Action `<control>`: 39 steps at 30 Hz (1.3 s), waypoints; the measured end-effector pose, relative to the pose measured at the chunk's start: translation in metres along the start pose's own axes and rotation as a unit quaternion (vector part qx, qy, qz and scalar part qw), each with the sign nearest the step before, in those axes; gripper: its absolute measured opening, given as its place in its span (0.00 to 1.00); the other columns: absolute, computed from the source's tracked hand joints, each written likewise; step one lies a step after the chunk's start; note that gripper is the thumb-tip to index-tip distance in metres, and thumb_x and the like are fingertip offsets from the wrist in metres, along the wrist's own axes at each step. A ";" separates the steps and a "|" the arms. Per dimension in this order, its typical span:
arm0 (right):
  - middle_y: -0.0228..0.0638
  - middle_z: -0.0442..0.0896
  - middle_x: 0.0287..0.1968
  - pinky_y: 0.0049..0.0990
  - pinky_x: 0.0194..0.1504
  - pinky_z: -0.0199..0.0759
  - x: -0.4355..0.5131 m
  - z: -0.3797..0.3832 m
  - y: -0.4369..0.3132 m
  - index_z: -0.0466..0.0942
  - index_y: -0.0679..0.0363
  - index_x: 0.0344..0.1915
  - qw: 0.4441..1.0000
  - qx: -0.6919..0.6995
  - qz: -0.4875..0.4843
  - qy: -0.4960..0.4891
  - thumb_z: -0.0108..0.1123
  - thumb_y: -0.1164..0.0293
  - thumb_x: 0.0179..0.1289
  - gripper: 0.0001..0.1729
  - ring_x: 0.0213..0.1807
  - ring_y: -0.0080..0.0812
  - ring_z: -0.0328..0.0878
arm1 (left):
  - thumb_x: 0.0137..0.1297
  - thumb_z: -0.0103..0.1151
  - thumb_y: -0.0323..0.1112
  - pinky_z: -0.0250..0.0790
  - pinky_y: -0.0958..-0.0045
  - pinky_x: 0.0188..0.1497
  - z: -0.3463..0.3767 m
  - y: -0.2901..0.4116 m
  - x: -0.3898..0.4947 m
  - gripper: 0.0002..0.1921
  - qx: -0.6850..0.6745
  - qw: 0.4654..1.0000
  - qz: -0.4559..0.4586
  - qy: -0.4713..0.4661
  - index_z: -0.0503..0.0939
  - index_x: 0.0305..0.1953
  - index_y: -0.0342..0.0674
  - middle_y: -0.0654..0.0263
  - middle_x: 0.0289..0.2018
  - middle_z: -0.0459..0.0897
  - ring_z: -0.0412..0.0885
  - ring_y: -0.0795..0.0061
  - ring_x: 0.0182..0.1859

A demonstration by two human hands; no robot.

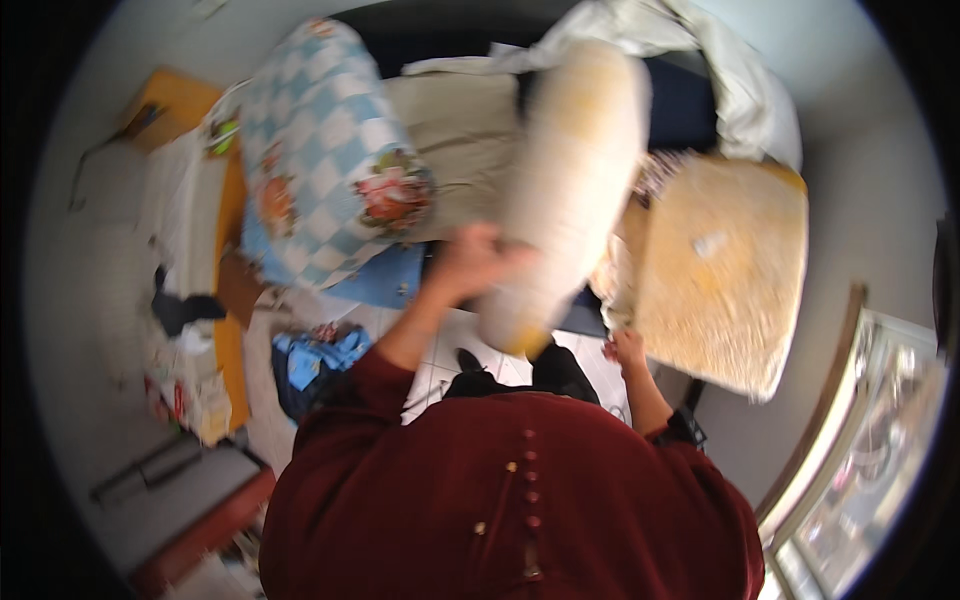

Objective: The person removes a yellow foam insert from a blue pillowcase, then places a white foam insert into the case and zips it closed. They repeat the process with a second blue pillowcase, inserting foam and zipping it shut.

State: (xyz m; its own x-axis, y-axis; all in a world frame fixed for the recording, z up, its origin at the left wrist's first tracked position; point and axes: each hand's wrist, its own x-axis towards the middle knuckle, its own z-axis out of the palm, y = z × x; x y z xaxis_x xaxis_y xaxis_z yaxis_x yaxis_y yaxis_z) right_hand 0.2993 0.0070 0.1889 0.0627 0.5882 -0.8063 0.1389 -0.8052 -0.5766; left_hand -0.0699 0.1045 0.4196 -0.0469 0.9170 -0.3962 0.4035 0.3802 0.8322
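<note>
A long, cream-coloured pillow (581,180) with yellowish stains stands steeply in front of me, blurred by motion. At its left edge is my left hand (484,262), also blurred; whether its fingers grip the pillow cannot be made out. My right hand (624,349) is lower right, its fingers curled near the bottom left edge of a yellowed foam slab or pillow (720,270); a hold on it cannot be confirmed. Left of the cream pillow lies a large pillow in a blue-and-white checked, floral cover (322,150). Crumpled patterned fabric (611,277) shows between the cream pillow and the slab.
Beige bedding (457,135) covers part of the dark bed, with a white sheet (750,97) bunched at its far right. A bag with blue cloth (319,360) is on the tiled floor at left. Left stands a cluttered wooden-edged surface (231,330); a window (862,442) is lower right.
</note>
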 end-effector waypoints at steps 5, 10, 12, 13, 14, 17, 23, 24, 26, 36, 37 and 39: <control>0.40 0.79 0.27 0.31 0.20 0.70 -0.024 -0.009 0.033 0.77 0.64 0.33 0.996 -0.025 0.079 -0.019 0.56 0.64 0.66 0.13 0.22 0.31 0.77 | 0.58 0.69 0.55 0.74 0.57 0.44 0.129 0.082 -0.010 0.25 0.032 0.911 0.271 -0.310 0.80 0.37 0.34 0.52 0.35 0.85 0.83 0.52 0.40; 0.41 0.80 0.39 0.33 0.25 0.72 -0.034 -0.078 0.096 0.76 0.60 0.45 0.948 0.214 0.164 0.167 0.57 0.61 0.66 0.15 0.29 0.33 0.78 | 0.64 0.66 0.50 0.75 0.59 0.45 0.135 0.046 0.014 0.22 -0.001 0.920 0.262 -0.291 0.79 0.43 0.35 0.54 0.39 0.86 0.85 0.55 0.42; 0.42 0.81 0.43 0.33 0.27 0.73 -0.026 -0.119 0.113 0.75 0.58 0.49 0.909 0.288 0.158 0.259 0.57 0.60 0.67 0.17 0.32 0.34 0.78 | 0.63 0.68 0.47 0.76 0.65 0.35 0.103 0.006 0.028 0.17 0.016 0.964 0.188 -0.188 0.81 0.40 0.38 0.57 0.31 0.87 0.87 0.64 0.34; 0.42 0.81 0.46 0.34 0.28 0.73 -0.018 -0.140 0.116 0.75 0.58 0.51 0.890 0.311 0.154 0.297 0.57 0.60 0.67 0.18 0.34 0.35 0.79 | 0.63 0.68 0.47 0.77 0.66 0.34 0.082 -0.018 0.032 0.16 0.053 0.977 0.162 -0.127 0.82 0.39 0.39 0.58 0.30 0.87 0.87 0.65 0.32; 0.42 0.81 0.48 0.34 0.29 0.74 -0.009 -0.161 0.115 0.75 0.57 0.54 0.873 0.328 0.153 0.328 0.57 0.59 0.67 0.20 0.35 0.35 0.79 | 0.62 0.68 0.47 0.77 0.66 0.36 0.060 -0.044 0.032 0.16 0.072 0.989 0.111 -0.066 0.82 0.39 0.40 0.58 0.30 0.86 0.87 0.65 0.33; 0.44 0.74 0.57 0.39 0.41 0.79 0.022 -0.203 0.088 0.59 0.55 0.69 0.864 0.353 0.130 0.334 0.48 0.44 0.70 0.37 0.48 0.44 0.80 | 0.62 0.68 0.44 0.77 0.68 0.39 -0.019 -0.132 0.022 0.13 0.090 0.992 0.015 0.081 0.83 0.38 0.39 0.59 0.31 0.87 0.86 0.67 0.33; 0.43 0.80 0.44 0.39 0.41 0.81 0.075 -0.102 -0.066 0.72 0.67 0.55 0.889 0.277 0.028 0.364 0.58 0.53 0.69 0.28 0.43 0.38 0.81 | 0.64 0.61 0.42 0.76 0.65 0.40 -0.260 -0.321 -0.020 0.12 -0.097 0.853 -0.141 0.493 0.83 0.39 0.40 0.61 0.30 0.86 0.85 0.65 0.35; 0.42 0.80 0.45 0.39 0.42 0.80 0.079 -0.059 -0.096 0.72 0.65 0.56 0.922 0.252 0.007 0.294 0.59 0.53 0.69 0.28 0.45 0.38 0.80 | 0.63 0.62 0.48 0.76 0.62 0.41 -0.304 -0.348 -0.030 0.16 0.043 0.822 -0.173 0.541 0.83 0.40 0.40 0.59 0.31 0.86 0.85 0.59 0.35; 0.39 0.81 0.50 0.38 0.44 0.79 0.084 0.041 -0.157 0.72 0.58 0.60 0.970 0.163 -0.026 0.181 0.60 0.51 0.69 0.29 0.47 0.36 0.80 | 0.58 0.65 0.54 0.74 0.60 0.49 -0.374 -0.395 -0.038 0.25 0.084 0.767 -0.226 0.594 0.82 0.45 0.37 0.53 0.38 0.86 0.84 0.52 0.44; 0.62 0.61 0.73 0.39 0.68 0.65 0.115 0.520 -0.361 0.50 0.74 0.75 0.934 -0.227 -0.234 -0.147 0.78 0.39 0.43 0.73 0.73 0.53 0.64 | 0.66 0.55 0.68 0.68 0.66 0.60 -0.497 -0.523 0.037 0.39 -0.397 0.822 -0.200 0.357 0.76 0.62 0.35 0.56 0.56 0.81 0.78 0.63 0.58; 0.61 0.69 0.68 0.39 0.64 0.69 0.121 0.544 -0.370 0.57 0.73 0.73 0.932 -0.242 -0.225 -0.150 0.78 0.38 0.40 0.71 0.68 0.52 0.71 | 0.68 0.53 0.67 0.68 0.67 0.60 -0.501 -0.520 0.041 0.39 -0.423 0.808 -0.201 0.357 0.75 0.63 0.36 0.58 0.57 0.80 0.78 0.65 0.59; 0.58 0.79 0.59 0.37 0.62 0.72 0.124 0.571 -0.375 0.67 0.73 0.67 0.916 -0.176 -0.252 -0.257 0.78 0.41 0.40 0.62 0.58 0.48 0.80 | 0.70 0.50 0.65 0.69 0.66 0.61 -0.497 -0.506 0.047 0.37 -0.438 0.817 -0.154 0.342 0.73 0.65 0.38 0.60 0.60 0.79 0.77 0.66 0.61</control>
State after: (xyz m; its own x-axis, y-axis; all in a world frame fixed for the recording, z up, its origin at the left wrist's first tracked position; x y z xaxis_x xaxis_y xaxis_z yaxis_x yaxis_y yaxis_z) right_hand -0.3092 0.3388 0.2295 -0.5587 0.6922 -0.4568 0.3386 -0.3124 -0.8876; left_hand -0.7308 0.0152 0.1730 -0.6433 0.5004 -0.5794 -0.5181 0.2726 0.8107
